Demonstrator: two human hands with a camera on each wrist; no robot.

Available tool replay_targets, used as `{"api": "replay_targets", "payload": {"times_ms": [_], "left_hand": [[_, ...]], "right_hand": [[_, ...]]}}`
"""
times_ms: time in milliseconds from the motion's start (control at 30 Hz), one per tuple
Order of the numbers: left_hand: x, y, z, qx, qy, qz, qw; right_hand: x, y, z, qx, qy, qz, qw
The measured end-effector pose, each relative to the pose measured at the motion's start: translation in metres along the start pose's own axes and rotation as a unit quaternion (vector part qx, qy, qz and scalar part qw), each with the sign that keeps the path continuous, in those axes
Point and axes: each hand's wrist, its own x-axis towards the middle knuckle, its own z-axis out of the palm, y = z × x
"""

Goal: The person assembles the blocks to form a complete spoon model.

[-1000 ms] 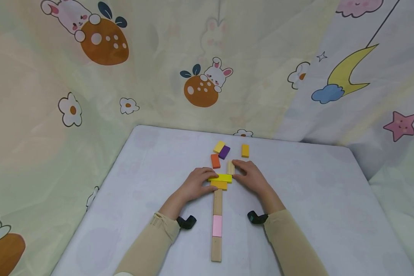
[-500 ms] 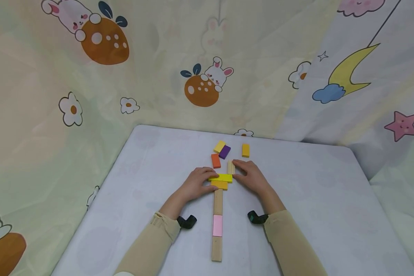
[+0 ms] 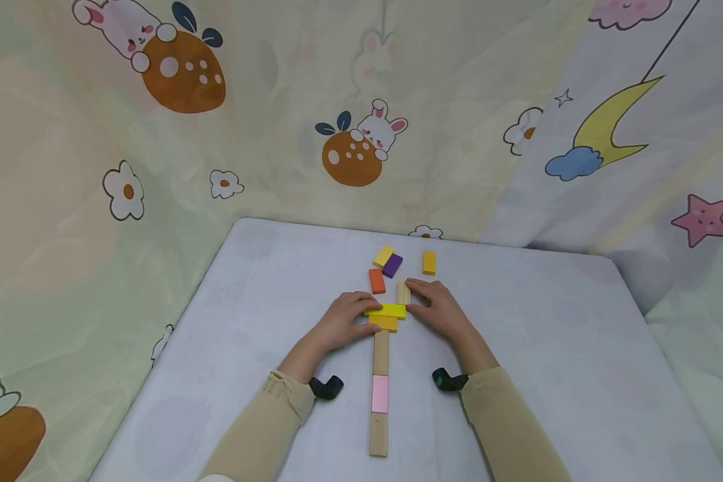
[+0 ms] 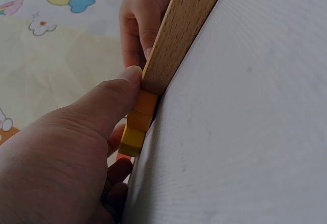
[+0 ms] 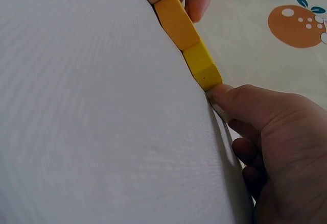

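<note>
My left hand (image 3: 337, 323) holds a yellow block (image 3: 394, 310) and an orange-yellow block (image 3: 385, 324) between thumb and fingers; both lie crosswise, touching, at the far end of a line of blocks. A small pale wooden block (image 3: 403, 292) stands lengthwise behind the yellow block's right end. My right hand (image 3: 446, 314) pinches it, the thumb at its near end and a fingertip at its far end. The right wrist view shows the right thumb beside the yellow block (image 5: 203, 66), with the pale block mostly hidden. In the left wrist view my left thumb touches beside the wooden block (image 4: 179, 35).
Toward me run a wooden block (image 3: 381, 353), a pink block (image 3: 379, 393) and another wooden block (image 3: 378, 434). Farther back lie orange (image 3: 376, 281), purple (image 3: 392, 266), light yellow (image 3: 383, 256) and yellow-orange (image 3: 429, 263) blocks on the white table (image 3: 247, 268). Printed cloth (image 3: 277, 134) hangs behind.
</note>
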Motion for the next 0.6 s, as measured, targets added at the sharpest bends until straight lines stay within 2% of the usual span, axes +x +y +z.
{"api": "replay_targets", "payload": {"times_ms": [600], "left_hand": [[0.0011, -0.0014, 0.0003, 0.005, -0.003, 0.002, 1.0000]], "right_hand": [[-0.0015, -0.0016, -0.0009, -0.004, 0.002, -0.006, 1.0000]]}}
